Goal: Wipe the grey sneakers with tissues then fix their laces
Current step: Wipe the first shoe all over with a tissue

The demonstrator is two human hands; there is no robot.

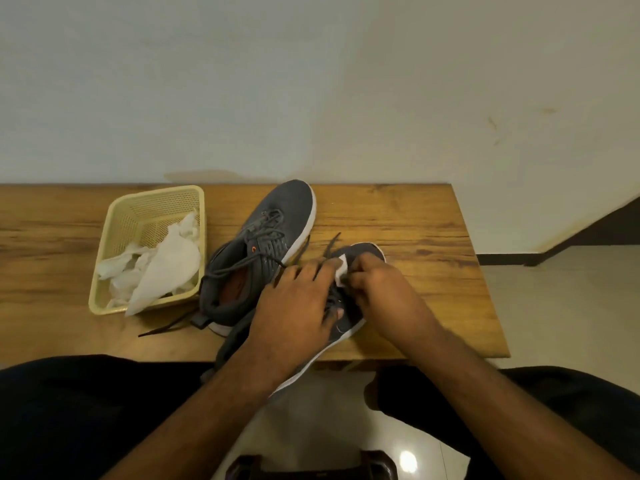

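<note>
Two grey sneakers with white soles lie on the wooden table. The far sneaker points away from me, its laces loose and one lace end trailing over the table to the left. The near sneaker lies under both hands, its heel hanging over the table's front edge. My left hand rests on its middle with fingers spread over the laces. My right hand pinches a small white tissue against the upper near the toe.
A cream plastic basket with crumpled white tissues stands at the table's left. The wall runs right behind the table. My dark-clad knees are below the front edge, with tiled floor between them and to the right.
</note>
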